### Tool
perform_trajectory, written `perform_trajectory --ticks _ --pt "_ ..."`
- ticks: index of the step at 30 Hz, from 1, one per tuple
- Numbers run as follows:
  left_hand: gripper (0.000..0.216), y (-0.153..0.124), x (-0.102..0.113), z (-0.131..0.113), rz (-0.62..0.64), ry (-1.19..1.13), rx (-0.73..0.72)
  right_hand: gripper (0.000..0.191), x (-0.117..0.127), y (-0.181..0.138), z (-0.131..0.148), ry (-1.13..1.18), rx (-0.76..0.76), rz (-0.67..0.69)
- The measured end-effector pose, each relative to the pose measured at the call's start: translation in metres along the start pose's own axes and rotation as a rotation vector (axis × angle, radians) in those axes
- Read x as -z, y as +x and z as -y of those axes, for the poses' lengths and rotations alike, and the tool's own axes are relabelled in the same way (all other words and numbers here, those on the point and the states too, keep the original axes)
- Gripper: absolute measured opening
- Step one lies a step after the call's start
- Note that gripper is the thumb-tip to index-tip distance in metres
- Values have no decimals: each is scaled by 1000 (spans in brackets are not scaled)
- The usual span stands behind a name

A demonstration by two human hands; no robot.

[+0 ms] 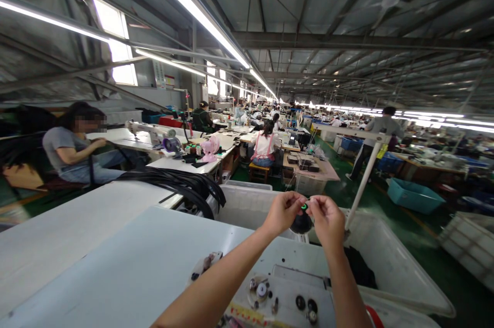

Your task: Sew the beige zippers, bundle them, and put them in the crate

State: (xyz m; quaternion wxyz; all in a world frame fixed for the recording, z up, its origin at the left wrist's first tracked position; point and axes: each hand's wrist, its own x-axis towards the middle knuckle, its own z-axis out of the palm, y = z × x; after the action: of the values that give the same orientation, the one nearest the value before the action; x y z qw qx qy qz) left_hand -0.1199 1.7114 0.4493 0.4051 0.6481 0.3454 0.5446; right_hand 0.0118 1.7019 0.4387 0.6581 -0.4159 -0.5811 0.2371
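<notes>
Both my hands pinch a small green piece at frame centre.
My left hand [283,211] and right hand [327,217] grip the tiny bright green piece [304,206] over a black spool [301,224], above the sewing machine [285,292]; white bin [389,261] rim just right, open floor beyond.

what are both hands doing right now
Left hand: fingers pinched shut on the small green piece.
Right hand: pinched shut on the same green piece.

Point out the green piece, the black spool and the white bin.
green piece [304,206], head view, its visible middle between both hands' fingertips
black spool [301,223], head view, its front face
white bin [401,261], head view, its right wall
</notes>
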Motion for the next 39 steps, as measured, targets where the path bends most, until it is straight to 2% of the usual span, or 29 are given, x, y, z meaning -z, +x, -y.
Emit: perform_trajectory --ticks 6,12,14,17,19,22,25,28,31,32,33,35,36,38,39 --pt "30 -1 1 8 -23 134 -30 29 -1 3 -7 172 -100 -46" --pt "25 -3 2 10 -38 194 -39 34 -2 2 -15 224 -157 -77" --pt "25 -2 4 11 -46 194 -31 42 1 3 -15 233 -193 -40" --pt "24 -2 5 12 -43 173 -33 64 6 3 -12 291 -292 73" --pt "24 -3 5 10 -40 159 -40 69 8 3 -9 318 -330 147" --pt "24 -6 3 6 -42 164 -45 55 9 1 -6 201 -256 201" --pt "22 -7 2 5 -37 229 -60 40 6 -2 -6 -8 -115 171" --pt "22 -7 4 6 -62 332 -103 39 0 -6 -9 -100 -46 69" --pt "24 -13 10 0 14 424 -111 47 -5 -8 -8 -138 -73 47" --pt "30 -18 14 -4 52 474 -106 53 -4 -9 -8 -182 -97 51" --pt "49 -25 19 -10 83 533 -97 62 -2 -12 -7 -235 -133 50" --pt "100 -45 34 -26 105 644 -60 82 11 -26 -7 -313 -215 27" --pt "114 -58 45 -36 122 673 -34 87 20 -38 -8 -316 -249 28" --pt "115 -88 75 -56 197 665 35 73 41 -76 -10 -255 -249 108" --pt "105 -103 93 -64 275 635 71 59 50 -101 -11 -221 -241 223"
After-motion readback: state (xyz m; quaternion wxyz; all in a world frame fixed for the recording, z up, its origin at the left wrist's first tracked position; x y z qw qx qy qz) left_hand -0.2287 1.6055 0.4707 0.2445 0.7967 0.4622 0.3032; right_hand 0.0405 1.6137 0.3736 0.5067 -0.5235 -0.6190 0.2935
